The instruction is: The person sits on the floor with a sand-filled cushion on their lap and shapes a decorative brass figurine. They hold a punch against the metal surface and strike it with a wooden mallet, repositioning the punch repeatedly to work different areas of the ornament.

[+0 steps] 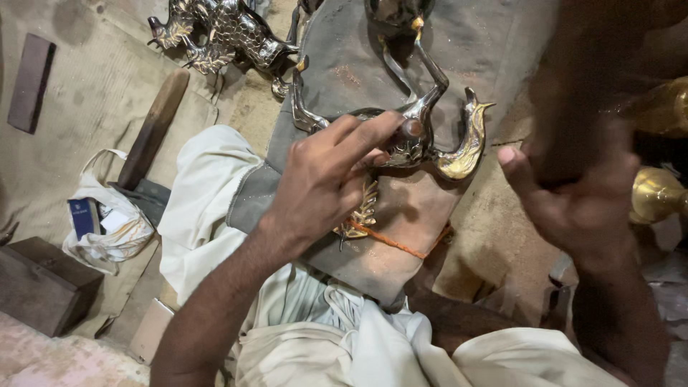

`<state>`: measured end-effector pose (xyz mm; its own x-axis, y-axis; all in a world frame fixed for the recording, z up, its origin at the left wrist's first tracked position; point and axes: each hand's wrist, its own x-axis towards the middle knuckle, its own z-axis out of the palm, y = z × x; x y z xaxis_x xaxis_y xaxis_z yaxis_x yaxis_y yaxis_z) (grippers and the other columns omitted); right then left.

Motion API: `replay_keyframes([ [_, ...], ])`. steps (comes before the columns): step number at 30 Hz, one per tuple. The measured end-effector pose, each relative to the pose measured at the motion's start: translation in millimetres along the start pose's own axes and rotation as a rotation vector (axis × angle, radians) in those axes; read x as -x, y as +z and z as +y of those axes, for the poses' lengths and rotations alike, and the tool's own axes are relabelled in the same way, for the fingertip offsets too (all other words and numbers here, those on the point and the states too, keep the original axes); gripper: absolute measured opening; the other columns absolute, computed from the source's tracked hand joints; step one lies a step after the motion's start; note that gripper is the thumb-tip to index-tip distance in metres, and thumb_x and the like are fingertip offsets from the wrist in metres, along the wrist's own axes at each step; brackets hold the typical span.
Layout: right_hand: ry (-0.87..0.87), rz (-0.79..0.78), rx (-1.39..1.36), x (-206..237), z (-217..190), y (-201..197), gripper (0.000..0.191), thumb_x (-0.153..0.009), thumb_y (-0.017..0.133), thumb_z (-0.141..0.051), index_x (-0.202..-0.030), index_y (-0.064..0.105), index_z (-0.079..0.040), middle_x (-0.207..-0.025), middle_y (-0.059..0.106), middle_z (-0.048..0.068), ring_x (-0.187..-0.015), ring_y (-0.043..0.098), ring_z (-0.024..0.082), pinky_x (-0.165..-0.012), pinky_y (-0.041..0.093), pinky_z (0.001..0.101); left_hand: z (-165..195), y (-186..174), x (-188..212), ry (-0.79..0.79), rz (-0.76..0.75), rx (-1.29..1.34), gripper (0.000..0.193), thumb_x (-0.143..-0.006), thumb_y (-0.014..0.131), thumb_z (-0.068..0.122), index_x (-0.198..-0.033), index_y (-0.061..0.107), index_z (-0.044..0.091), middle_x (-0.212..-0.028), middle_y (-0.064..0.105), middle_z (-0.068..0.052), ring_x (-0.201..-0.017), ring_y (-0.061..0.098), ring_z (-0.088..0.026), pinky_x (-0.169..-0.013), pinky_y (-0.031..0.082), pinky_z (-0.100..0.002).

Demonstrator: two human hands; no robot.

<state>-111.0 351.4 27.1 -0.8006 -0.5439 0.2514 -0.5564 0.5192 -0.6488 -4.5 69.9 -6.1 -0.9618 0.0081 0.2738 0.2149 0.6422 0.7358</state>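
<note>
My left hand (326, 179) grips a shiny silver and gold metal animal figurine (423, 122) that lies legs-up on a grey cloth (459, 43) spread over my lap. The fingers wrap over its body. A small gold leaf-shaped piece (362, 215) and an orange cord (394, 244) lie on the cloth under that hand. My right hand (573, 193) is raised at the right, blurred, closed around a dark object (573, 79) whose shape I cannot make out.
More silver figurines (222, 32) lie at the top left. A dark wooden handle (150, 129), a white bag (107, 222) with small items, a dark block (39, 283) and a flat dark slab (30, 82) rest on the floor. Brass pieces (656, 193) stand at the right.
</note>
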Motion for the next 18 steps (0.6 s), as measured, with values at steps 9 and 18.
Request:
replay_keyframes([
  [9,-0.236,-0.039,0.468,5.9,-10.0,3.0,0.043,-0.089,0.083,0.000,-0.125,0.059,-0.002,-0.095,0.070,0.015,-0.076,0.069,0.021,-0.068,0.055,0.0337,-1.2,-4.8,-4.9,0.037,-0.031,0.055,0.048,-0.100,0.072,0.004,-0.142,0.053,0.019,-0.111,0.069,-0.006,-0.088,0.073,-0.022,-0.077,0.063,-0.035],
  [18,0.015,-0.003,0.101,24.6,-5.5,6.7,0.040,-0.090,0.084,-0.006,-0.122,0.061,-0.001,-0.095,0.067,0.013,-0.080,0.067,0.017,-0.072,0.054,0.0318,-6.4,-10.1,-9.0,0.054,-0.090,0.002,0.042,-0.102,0.065,0.001,-0.138,0.056,0.021,-0.113,0.070,-0.005,-0.089,0.075,-0.020,-0.074,0.064,-0.031],
])
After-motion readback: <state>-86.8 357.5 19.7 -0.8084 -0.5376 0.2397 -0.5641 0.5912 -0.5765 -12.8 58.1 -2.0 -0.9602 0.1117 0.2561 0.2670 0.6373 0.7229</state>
